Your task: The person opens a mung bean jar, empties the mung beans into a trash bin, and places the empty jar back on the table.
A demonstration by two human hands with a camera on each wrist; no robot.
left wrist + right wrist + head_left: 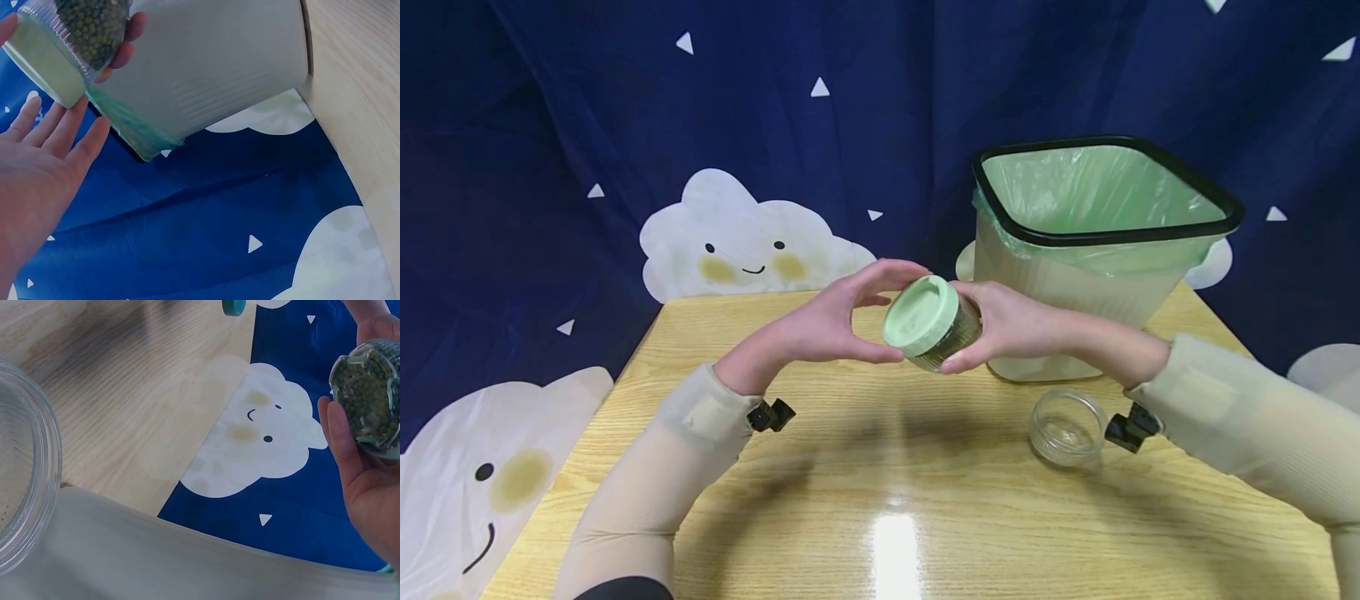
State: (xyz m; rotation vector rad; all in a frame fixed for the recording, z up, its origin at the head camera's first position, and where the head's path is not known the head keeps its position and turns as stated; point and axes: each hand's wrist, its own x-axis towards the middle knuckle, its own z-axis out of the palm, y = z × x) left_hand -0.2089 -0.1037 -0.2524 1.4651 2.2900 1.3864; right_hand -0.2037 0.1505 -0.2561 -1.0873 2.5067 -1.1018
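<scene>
Above the table, my right hand [1018,321] grips a clear ribbed jar [957,342] with a pale green lid [919,315]. The jar is tilted, its lid turned toward my left. Small round green beans [94,28], like mung beans, show through its wall in the left wrist view. My left hand [835,321] spans the lid, thumb at the lower edge and fingers at the upper edge, palm apart from it. In the right wrist view, the jar's base [369,397] faces the camera. An uncovered clear round container [1067,427] stands on the table below my right forearm.
A whitish bin [1060,283] with a black rim and a green liner bag stands at the back right of the wooden table [850,475], behind my right hand. A dark blue curtain [880,125] with cloud prints hangs behind the table.
</scene>
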